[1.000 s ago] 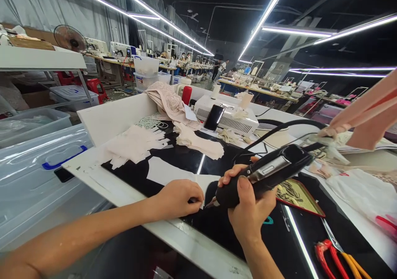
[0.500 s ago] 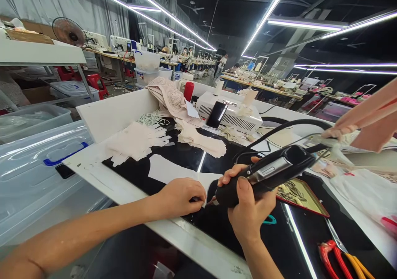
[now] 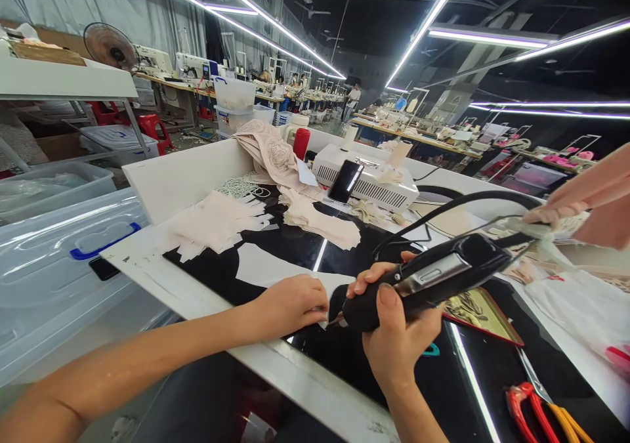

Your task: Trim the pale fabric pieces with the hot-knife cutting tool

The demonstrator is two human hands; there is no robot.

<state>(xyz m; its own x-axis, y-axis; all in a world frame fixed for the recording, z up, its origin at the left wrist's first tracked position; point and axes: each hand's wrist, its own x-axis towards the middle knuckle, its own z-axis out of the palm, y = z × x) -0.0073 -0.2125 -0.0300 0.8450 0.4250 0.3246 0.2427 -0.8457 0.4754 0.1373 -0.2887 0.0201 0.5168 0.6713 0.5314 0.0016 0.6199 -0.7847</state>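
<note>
A black handheld tool (image 3: 433, 275) with a silver plate and a cable is wrapped by the fingers of my right hand (image 3: 398, 331); its front end points left and down. My left hand (image 3: 293, 306) pinches the right end of a white cut piece (image 3: 270, 267), close to the tool's tip. The rest of this piece lies flat on the black tabletop (image 3: 315, 364). Behind it are a stack of pale fabric pieces (image 3: 216, 220) and a second, folded bundle (image 3: 319, 220).
A phone (image 3: 345, 180) leans on a white vented box (image 3: 388, 190). To the right are a tray of small strips (image 3: 492, 315), red-handled scissors (image 3: 526, 410) and hanging pink fabric (image 3: 585, 193). Lidded plastic bins (image 3: 59, 253) stand at the left.
The tool in my right hand has shifted slightly to the right at its rear end. My left hand has moved slightly, still pinching the white piece's end. The view has shifted a little.
</note>
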